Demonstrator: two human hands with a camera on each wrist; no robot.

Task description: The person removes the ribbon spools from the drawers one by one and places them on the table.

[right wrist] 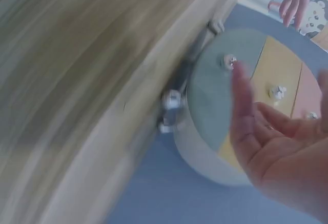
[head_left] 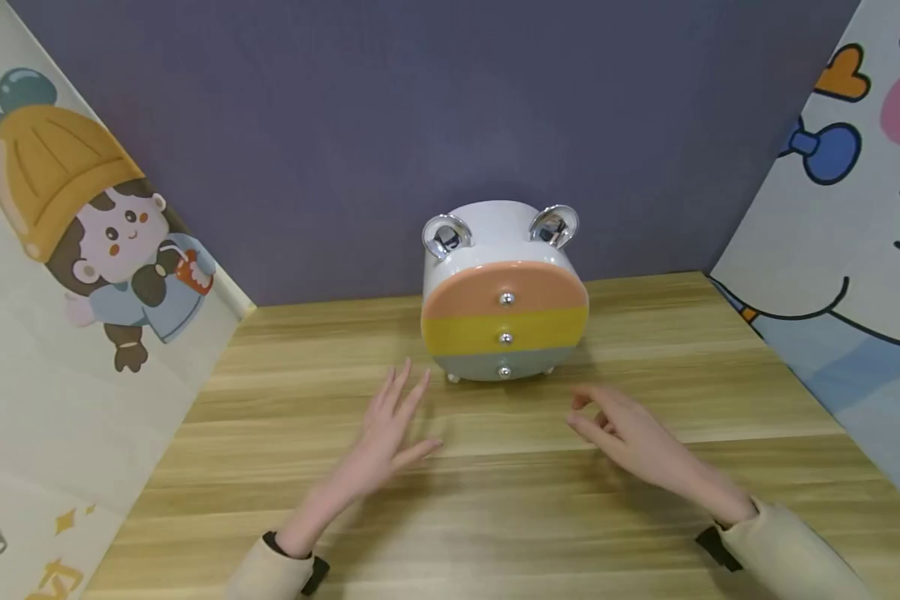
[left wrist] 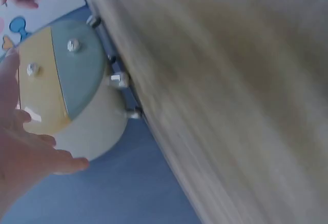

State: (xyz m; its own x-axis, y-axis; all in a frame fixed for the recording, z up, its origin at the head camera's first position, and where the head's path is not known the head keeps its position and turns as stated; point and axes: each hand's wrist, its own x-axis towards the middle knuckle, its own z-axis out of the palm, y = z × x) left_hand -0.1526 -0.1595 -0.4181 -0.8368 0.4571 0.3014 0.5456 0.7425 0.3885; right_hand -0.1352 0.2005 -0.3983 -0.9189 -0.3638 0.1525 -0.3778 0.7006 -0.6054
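A small rounded drawer box (head_left: 506, 321) stands on short silver feet, with a white shell and two silver ears on top. Its front has three bands, orange, yellow and grey-green, each with a silver knob. My left hand (head_left: 381, 433) hovers at the box's front left, fingers spread and holding nothing. At the front right is my right hand (head_left: 630, 433), its fingers loosely bent and nothing in them. Both hands are apart from the box in the head view. The left wrist view shows the grey-green drawer front (left wrist: 77, 65) beyond the left fingers.
The box stands on a wood-grain table (head_left: 495, 517) near a dark blue-grey back wall (head_left: 450, 108). On the left is a panel with a cartoon child in a yellow hat (head_left: 60, 167). Another cartoon panel (head_left: 855, 275) closes the right side.
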